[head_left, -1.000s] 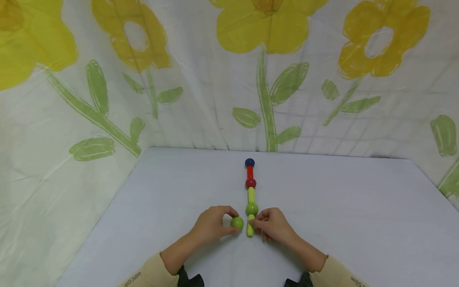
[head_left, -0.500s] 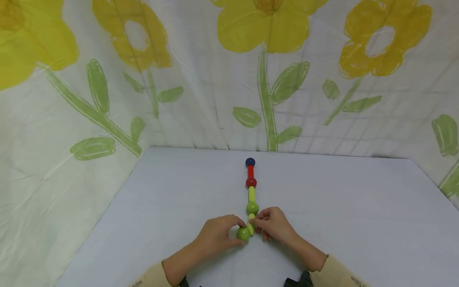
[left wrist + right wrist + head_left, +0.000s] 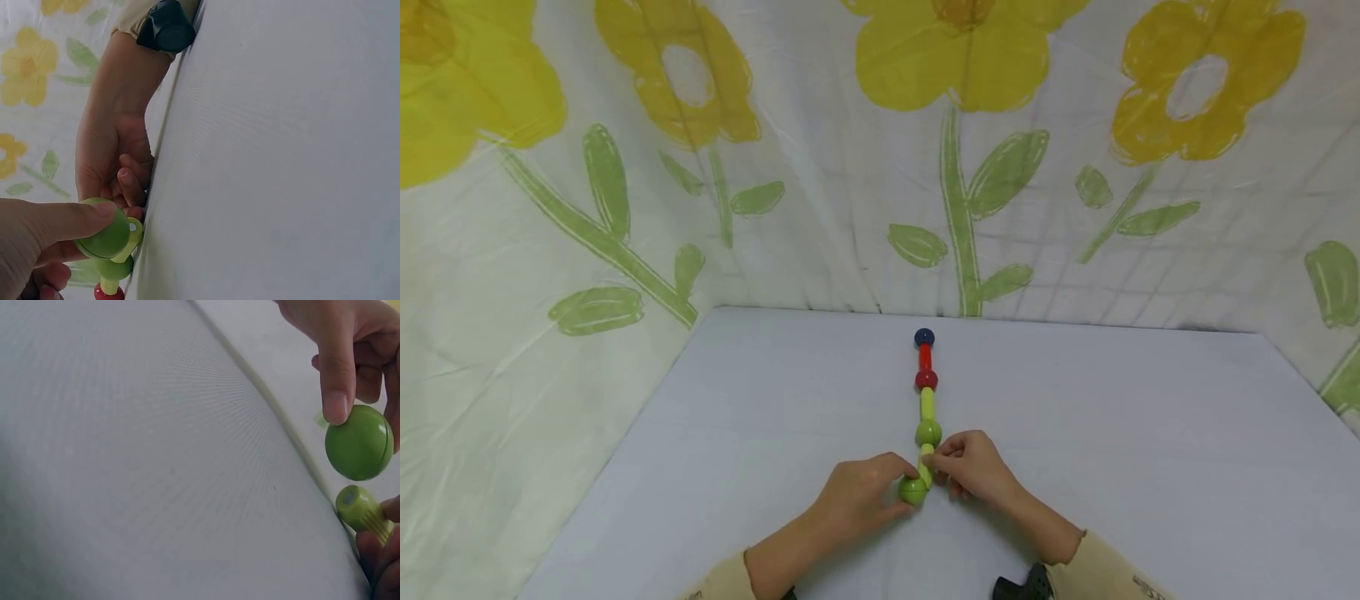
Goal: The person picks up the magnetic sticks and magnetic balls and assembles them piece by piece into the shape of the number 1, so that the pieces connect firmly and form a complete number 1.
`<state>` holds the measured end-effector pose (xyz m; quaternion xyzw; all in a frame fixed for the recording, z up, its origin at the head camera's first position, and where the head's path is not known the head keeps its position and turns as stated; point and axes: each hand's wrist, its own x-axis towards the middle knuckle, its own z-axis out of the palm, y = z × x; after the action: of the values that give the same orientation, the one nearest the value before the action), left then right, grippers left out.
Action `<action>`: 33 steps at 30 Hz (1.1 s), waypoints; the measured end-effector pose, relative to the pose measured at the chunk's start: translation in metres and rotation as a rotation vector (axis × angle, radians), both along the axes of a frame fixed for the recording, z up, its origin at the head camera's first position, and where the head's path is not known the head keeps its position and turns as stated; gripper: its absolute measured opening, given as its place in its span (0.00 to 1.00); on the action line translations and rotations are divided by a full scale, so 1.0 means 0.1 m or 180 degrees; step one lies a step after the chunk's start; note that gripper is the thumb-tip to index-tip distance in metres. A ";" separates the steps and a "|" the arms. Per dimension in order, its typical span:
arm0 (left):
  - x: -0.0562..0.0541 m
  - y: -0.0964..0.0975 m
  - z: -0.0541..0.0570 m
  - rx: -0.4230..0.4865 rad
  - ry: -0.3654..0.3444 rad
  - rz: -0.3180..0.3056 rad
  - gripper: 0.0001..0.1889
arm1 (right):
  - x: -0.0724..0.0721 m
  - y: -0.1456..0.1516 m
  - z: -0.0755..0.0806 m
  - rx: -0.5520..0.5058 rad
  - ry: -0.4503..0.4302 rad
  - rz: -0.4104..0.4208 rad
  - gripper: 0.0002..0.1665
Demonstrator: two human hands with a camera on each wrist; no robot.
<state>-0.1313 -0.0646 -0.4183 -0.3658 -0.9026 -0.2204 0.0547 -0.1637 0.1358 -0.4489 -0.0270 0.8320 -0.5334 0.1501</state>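
Observation:
My left hand pinches a green ball between thumb and fingers, right at the near end of a short yellow-green rod. That rod is held in the fingertips of my right hand. A pale round inset shows on its end in the right wrist view, where the ball appears apart from it. Beyond the rod a line of pieces runs away from me: another green ball, a yellow-green rod, a red ball, a red rod and a dark blue ball.
The pieces lie on a white table. At its far edge hangs a pale curtain printed with yellow flowers. A dark wrist mount sits at the right sleeve.
My left hand has carried the green ball rightward and towards me, from beside the rod to its near end. My right hand stays almost where it was, still holding the rod.

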 end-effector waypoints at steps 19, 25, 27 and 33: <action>0.02 0.03 -0.09 -0.0125 0.0429 -0.0183 0.16 | 0.00 -0.01 0.01 0.0024 -0.0097 -0.0081 0.13; 0.03 0.03 -0.09 -0.0135 0.0512 -0.0181 0.16 | -0.01 -0.01 0.01 0.0024 -0.0097 -0.0074 0.13; 0.04 0.03 -0.09 -0.0165 0.0483 -0.0164 0.16 | -0.01 0.00 0.00 0.0015 -0.0094 -0.0065 0.13; 0.04 0.04 -0.09 -0.0161 0.0514 -0.0195 0.16 | -0.01 0.00 -0.01 -0.0019 -0.0059 -0.0037 0.13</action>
<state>-0.1275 -0.0603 -0.4275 -0.4111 -0.8889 -0.1688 0.1113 -0.1645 0.1361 -0.4496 -0.0177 0.8291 -0.5370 0.1546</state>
